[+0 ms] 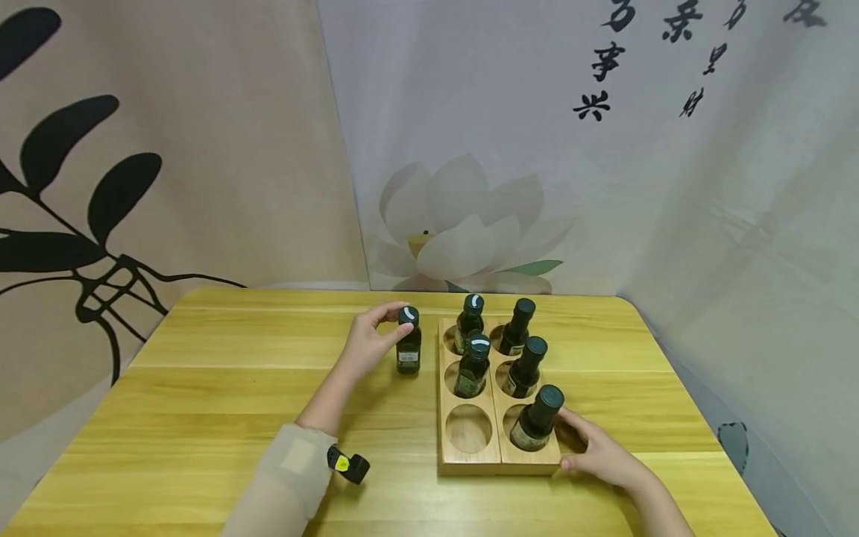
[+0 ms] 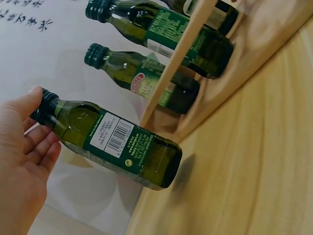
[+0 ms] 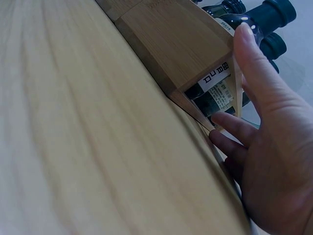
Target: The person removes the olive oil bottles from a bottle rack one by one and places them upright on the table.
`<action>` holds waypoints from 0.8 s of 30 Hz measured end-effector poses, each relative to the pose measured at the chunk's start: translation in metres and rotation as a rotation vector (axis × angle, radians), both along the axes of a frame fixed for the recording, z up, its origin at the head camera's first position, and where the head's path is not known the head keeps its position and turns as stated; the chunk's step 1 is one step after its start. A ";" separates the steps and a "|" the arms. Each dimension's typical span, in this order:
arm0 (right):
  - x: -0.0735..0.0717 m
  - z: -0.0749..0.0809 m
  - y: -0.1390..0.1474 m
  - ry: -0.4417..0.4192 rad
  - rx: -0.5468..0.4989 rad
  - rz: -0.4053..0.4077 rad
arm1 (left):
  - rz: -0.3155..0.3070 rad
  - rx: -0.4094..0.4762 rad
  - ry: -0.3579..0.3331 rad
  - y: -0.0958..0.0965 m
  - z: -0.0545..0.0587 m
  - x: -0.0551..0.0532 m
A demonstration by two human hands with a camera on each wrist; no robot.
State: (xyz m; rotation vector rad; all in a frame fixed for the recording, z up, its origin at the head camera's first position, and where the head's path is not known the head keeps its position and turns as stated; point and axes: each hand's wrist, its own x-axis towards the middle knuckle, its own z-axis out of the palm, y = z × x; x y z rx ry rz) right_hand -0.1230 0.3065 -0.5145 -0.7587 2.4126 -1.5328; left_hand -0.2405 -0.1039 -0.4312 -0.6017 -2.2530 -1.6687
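Note:
My left hand (image 1: pixel 367 338) pinches a small green glass bottle (image 2: pixel 117 139) by its dark screw cap, thumb on one side and fingers on the other. The bottle, upright with a white barcode label, is left of a wooden bottle rack (image 1: pixel 441 440); whether its base touches the table I cannot tell. Bottles with white-marked caps, such as the olive-green bottle (image 1: pixel 471 373), stand in the rack's left row. Dark long-capped bottles, like the front one (image 1: pixel 533 425), fill the right row. My right hand (image 1: pixel 600 455) rests at the rack's right front corner, its fingers loosely extended.
The front-left round hole (image 1: pixel 468 429) of the rack shows its bare wooden floor. Everything stands on a yellow wood-grain table (image 1: pixel 201 403). Behind it hangs a printed cloth backdrop (image 1: pixel 268 149) along the table's back edge. A black wrist strap device (image 1: pixel 349 464) sits on the left sleeve.

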 end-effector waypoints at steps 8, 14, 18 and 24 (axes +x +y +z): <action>0.000 0.001 -0.001 0.015 -0.001 0.008 | 0.025 -0.009 -0.029 0.002 0.000 0.007; -0.001 0.001 -0.003 0.005 -0.022 0.021 | 0.045 -0.023 -0.019 -0.002 -0.011 0.000; -0.001 0.001 -0.003 0.002 -0.032 0.028 | 0.050 -0.058 -0.008 -0.004 -0.006 0.001; 0.000 0.001 -0.002 0.014 -0.023 0.021 | 0.032 -0.017 0.093 -0.004 0.012 0.004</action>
